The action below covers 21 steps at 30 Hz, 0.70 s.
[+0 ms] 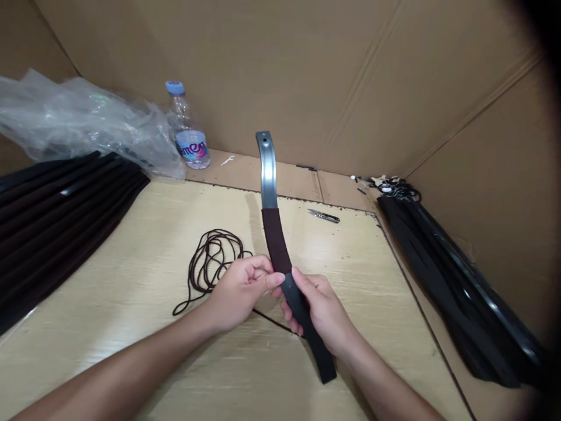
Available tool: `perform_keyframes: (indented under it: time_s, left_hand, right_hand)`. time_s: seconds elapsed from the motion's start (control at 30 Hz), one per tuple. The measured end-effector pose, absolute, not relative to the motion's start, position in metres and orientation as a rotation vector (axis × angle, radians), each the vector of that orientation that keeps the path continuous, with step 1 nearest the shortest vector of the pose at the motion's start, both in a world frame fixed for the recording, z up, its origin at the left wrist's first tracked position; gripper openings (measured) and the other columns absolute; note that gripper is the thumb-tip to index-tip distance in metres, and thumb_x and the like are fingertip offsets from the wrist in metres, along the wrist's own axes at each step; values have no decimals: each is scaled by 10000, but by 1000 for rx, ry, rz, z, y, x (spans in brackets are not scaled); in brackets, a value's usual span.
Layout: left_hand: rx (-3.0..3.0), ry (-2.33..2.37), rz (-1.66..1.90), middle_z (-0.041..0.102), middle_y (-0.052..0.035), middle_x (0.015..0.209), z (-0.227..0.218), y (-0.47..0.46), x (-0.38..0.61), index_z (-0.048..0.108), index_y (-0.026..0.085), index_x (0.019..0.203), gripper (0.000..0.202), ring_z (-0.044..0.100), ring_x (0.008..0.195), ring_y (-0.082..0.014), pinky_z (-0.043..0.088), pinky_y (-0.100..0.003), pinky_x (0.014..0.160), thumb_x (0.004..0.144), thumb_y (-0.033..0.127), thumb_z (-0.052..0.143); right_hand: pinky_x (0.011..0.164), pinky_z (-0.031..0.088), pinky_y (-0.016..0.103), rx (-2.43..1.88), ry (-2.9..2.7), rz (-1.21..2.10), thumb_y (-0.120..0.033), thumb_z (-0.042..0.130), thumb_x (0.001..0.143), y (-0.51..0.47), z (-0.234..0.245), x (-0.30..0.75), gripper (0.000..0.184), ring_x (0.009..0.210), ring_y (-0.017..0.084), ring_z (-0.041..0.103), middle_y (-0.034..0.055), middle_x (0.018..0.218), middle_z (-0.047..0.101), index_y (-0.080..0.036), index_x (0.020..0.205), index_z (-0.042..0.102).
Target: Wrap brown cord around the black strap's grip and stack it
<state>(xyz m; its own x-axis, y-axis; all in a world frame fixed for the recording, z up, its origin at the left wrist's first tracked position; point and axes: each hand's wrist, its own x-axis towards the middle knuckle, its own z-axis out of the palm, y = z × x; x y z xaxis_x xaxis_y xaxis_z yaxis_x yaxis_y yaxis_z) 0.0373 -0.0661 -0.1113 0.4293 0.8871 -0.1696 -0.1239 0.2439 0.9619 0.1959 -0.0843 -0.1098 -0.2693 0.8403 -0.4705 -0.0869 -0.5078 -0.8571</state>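
Observation:
A curved metal strip (pixel 269 175) stands tilted over the table, its upper end bare and shiny with a hole. Dark brown cord wrapping (pixel 276 240) covers its middle in tight turns. Below that, the strip is dark down to its square end. My left hand (pixel 245 286) pinches the strip at the lower edge of the wrapping, thumb on the front. My right hand (pixel 322 310) is closed around the dark part just beneath, fingers behind it. A loose coil of brown cord (pixel 214 257) lies left of the strip, and a length runs under my left hand toward my right fingers.
Small thread snips (pixel 323 216) lie beyond my hands. A water bottle (pixel 193 146) and clear plastic bags (pixel 87 123) stand at the back left. Dark wrapped strips (pixel 65 216) lie left; black strips (pixel 442 280) lie right near scraps (pixel 390 187). Cardboard walls (pixel 280 76) enclose the table.

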Motion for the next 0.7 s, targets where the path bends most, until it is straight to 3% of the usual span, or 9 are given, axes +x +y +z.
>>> perform_keyframes:
  time_s: [0.47, 0.6, 0.7]
  left_hand:
    - [1081, 878, 832, 611, 7, 614, -113, -66, 38, 510, 159, 678, 281, 588, 543, -127, 422, -233, 543, 777, 370, 667]
    - [1099, 966, 901, 629, 7, 592, -116, -65, 38, 499, 161, 644, 292, 574, 531, -116, 416, -223, 534, 775, 360, 669]
    - [1097, 1023, 920, 616, 19, 538, -116, -66, 38, 485, 168, 640, 299, 571, 494, -115, 402, -213, 490, 782, 359, 667]
  right_hand:
    - [317, 341, 180, -1334, -933, 1884, -690, 507, 767, -86, -108, 197, 612, 328, 90, 480, 10, 471, 583, -101, 780, 669]
    - [362, 345, 183, -1257, -866, 1899, -602, 574, 777, -86, -106, 197, 501, 380, 90, 494, 8, 521, 592, -110, 811, 665]
    - [440, 374, 186, -1196, -868, 1915, -521, 605, 802, -88, -104, 198, 411, 468, 85, 514, 23, 604, 615, -117, 737, 648]
